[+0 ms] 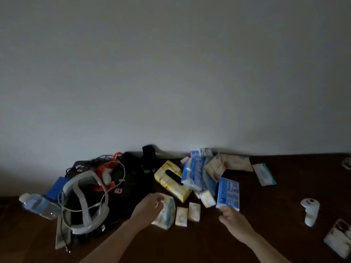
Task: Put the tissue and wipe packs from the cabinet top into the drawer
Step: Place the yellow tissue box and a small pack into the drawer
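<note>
My right hand [230,218] pinches the bottom edge of a blue tissue pack [228,193] and holds it upright above the dark wooden cabinet top [266,209]. My left hand [150,206] grips the top of a white and blue pack [167,213] that rests on the wood. Two small cream packs [188,213] lie between my hands. Behind them sits a yellow tissue box [171,180] and a heap of blue and white packs [199,173]. A teal-edged wipe pack [264,174] lies further right. No drawer is in view.
Left of the packs are a black bag [133,179], a white headset strap with cables [85,204], a blue box [57,186] and a lying plastic bottle [38,205]. A white controller [310,210] stands at the right, a clear-wrapped pack [340,240] near the right edge. A wall rises behind.
</note>
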`<state>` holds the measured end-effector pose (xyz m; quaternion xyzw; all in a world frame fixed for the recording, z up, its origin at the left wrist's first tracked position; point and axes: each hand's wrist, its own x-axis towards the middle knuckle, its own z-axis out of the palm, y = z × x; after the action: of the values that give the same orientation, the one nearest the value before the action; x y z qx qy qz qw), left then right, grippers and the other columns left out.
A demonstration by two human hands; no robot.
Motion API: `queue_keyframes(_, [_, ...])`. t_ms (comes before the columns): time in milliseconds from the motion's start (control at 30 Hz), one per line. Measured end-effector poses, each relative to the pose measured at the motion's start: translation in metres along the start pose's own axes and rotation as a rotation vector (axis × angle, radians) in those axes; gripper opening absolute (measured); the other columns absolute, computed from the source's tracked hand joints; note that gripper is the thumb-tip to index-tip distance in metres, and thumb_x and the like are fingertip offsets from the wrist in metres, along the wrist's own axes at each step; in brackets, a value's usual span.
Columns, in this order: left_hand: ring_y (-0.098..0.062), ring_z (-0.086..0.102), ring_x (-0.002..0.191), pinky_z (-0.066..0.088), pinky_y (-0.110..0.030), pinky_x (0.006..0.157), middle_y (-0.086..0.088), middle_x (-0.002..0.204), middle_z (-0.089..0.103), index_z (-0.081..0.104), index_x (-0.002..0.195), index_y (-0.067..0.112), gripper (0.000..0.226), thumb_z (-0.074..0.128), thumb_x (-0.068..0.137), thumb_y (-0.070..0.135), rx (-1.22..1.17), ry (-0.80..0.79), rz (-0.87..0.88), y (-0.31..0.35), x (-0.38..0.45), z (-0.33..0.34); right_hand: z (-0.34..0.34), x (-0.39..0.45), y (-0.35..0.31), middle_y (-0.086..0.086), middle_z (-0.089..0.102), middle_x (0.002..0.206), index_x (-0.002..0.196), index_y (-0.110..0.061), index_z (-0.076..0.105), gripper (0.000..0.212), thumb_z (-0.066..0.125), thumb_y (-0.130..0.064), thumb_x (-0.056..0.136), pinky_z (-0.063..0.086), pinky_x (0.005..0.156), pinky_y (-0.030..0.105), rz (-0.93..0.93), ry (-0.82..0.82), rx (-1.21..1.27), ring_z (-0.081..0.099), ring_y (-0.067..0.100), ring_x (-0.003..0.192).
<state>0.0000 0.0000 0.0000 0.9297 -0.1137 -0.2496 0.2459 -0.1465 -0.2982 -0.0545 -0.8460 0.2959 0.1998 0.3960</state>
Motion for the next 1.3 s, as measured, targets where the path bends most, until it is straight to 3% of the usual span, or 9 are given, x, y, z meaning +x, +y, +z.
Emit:
queue_keyframes(67, [-0.014, 0.056, 0.117, 0.048, -0.029, 0.095, 0.003, 0.127, 0.059, 0.062, 0.127, 0.027, 0.03, 0.056, 0.098, 0.029, 0.124, 0.012, 0.113, 0.013, 0.039, 0.014, 0.001, 0.036, -0.002, -0.006, 0.056, 0.127, 0.141, -0.027, 0.049, 0.044, 0.059, -0.036, 0.099, 0.046, 0.087, 0.03, -0.039, 0.092, -0.14, 0.057, 0.011, 0.109])
queue_keyframes(233, [-0.023, 0.022, 0.148, 0.022, -0.047, 0.12, 0.001, 0.158, 0.034, 0.039, 0.151, 0.026, 0.058, 0.051, 0.094, 0.033, 0.493, -0.11, 0.18, 0.02, 0.117, 0.06, 0.018, 0.108, 0.009, 0.012, 0.024, 0.162, 0.153, -0.04, 0.035, 0.061, 0.058, -0.05, 0.097, 0.04, 0.11, 0.055, 0.097, 0.194, -0.245, 0.02, 0.035, 0.15])
queue_keyframes(367, [-0.028, 0.001, 0.153, 0.017, -0.064, 0.116, 0.001, 0.167, 0.006, 0.017, 0.158, 0.029, 0.077, 0.054, 0.091, 0.032, 0.642, -0.171, 0.151, 0.005, 0.148, 0.095, 0.04, 0.139, 0.024, 0.011, 0.004, 0.168, 0.147, -0.046, 0.033, 0.068, 0.066, -0.059, 0.089, 0.035, 0.106, 0.07, 0.138, 0.342, -0.274, 0.0, 0.038, 0.154])
queue_keyframes(533, [-0.039, 0.014, 0.143, 0.047, -0.059, 0.098, -0.007, 0.148, 0.033, 0.037, 0.149, 0.03, 0.077, 0.068, 0.084, 0.057, 0.834, -0.073, 0.215, 0.006, 0.176, 0.108, 0.059, 0.157, 0.049, 0.006, -0.004, 0.163, 0.143, -0.047, 0.027, 0.067, 0.068, -0.05, 0.09, 0.045, 0.097, 0.071, 0.104, 0.437, -0.263, 0.005, 0.045, 0.148])
queue_keyframes(700, [-0.035, 0.019, 0.143, 0.031, -0.069, 0.106, -0.01, 0.146, 0.037, 0.039, 0.148, 0.034, 0.08, 0.074, 0.08, 0.056, 0.922, -0.041, 0.183, 0.009, 0.176, 0.108, 0.053, 0.163, 0.056, 0.002, -0.011, 0.162, 0.142, -0.053, 0.02, 0.069, 0.066, -0.049, 0.091, 0.046, 0.098, 0.068, 0.071, 0.403, -0.297, 0.01, 0.047, 0.145])
queue_keyframes(800, [-0.032, 0.032, 0.138, 0.021, -0.068, 0.114, -0.008, 0.136, 0.048, 0.045, 0.14, 0.03, 0.071, 0.078, 0.08, 0.048, 0.84, 0.092, 0.215, 0.012, 0.153, 0.089, 0.037, 0.156, 0.048, 0.0, -0.008, 0.162, 0.144, -0.056, 0.019, 0.075, 0.07, -0.044, 0.09, 0.05, 0.096, 0.065, 0.058, 0.38, -0.239, 0.024, 0.047, 0.141])
queue_keyframes(1100, [-0.028, 0.055, 0.11, 0.037, -0.051, 0.111, -0.003, 0.107, 0.061, 0.064, 0.117, 0.02, 0.058, 0.083, 0.072, 0.05, 0.516, 0.402, 0.333, 0.042, 0.001, -0.009, 0.041, 0.022, 0.034, 0.009, 0.025, 0.158, 0.157, -0.037, 0.027, 0.079, 0.056, -0.061, 0.088, 0.049, 0.076, 0.039, 0.089, 0.498, 0.262, 0.045, 0.04, 0.13])
queue_keyframes(1200, [-0.025, 0.059, 0.102, 0.048, -0.041, 0.093, 0.001, 0.106, 0.064, 0.063, 0.119, 0.021, 0.068, 0.074, 0.07, 0.067, 0.379, 0.36, 0.262, 0.034, -0.054, -0.006, 0.073, -0.029, 0.037, 0.013, 0.033, 0.154, 0.156, -0.029, 0.035, 0.074, 0.067, -0.047, 0.092, 0.045, 0.073, 0.032, 0.084, 0.466, 0.465, 0.049, 0.035, 0.129])
queue_keyframes(1300, [-0.011, 0.061, 0.102, 0.051, -0.031, 0.08, 0.014, 0.117, 0.063, 0.056, 0.136, 0.027, 0.09, 0.066, 0.065, 0.081, 0.027, 0.198, -0.003, 0.015, -0.095, 0.014, 0.103, -0.07, 0.045, 0.011, 0.042, 0.148, 0.152, -0.026, 0.042, 0.068, 0.074, -0.028, 0.092, 0.052, 0.077, 0.03, 0.138, 0.412, 0.666, 0.055, 0.03, 0.125])
